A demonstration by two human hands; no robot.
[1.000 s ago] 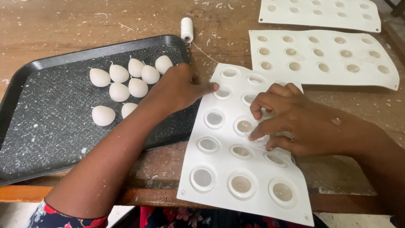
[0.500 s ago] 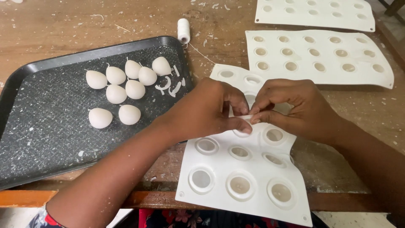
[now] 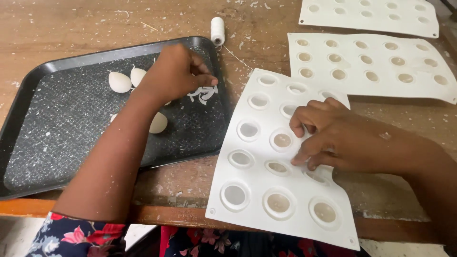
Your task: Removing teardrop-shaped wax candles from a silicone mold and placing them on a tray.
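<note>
My left hand [image 3: 176, 71] hovers over the black tray [image 3: 57, 66], fingers curled above a cluster of white egg-shaped pieces [image 3: 119, 82]; what it holds is hidden. One more piece [image 3: 158, 123] lies beside my forearm. White shavings [image 3: 202, 93] lie just right of that hand. My right hand [image 3: 342, 138] rests on the near white mould [image 3: 281, 204], with bent fingertips pressing around its middle cavities. The mould's round cavities look mostly hollow, and its near edge hangs over the table edge.
A white thread spool [image 3: 217, 30] stands behind the tray, its thread trailing right. Two more white cavity moulds [image 3: 371, 62] [image 3: 371, 14] lie at the back right. The wooden table [image 3: 181, 190] is strewn with white flakes.
My left hand has left the mould and swung left, back over the pieces on the tray. My right hand has stayed on the mould, its fingers shifted slightly.
</note>
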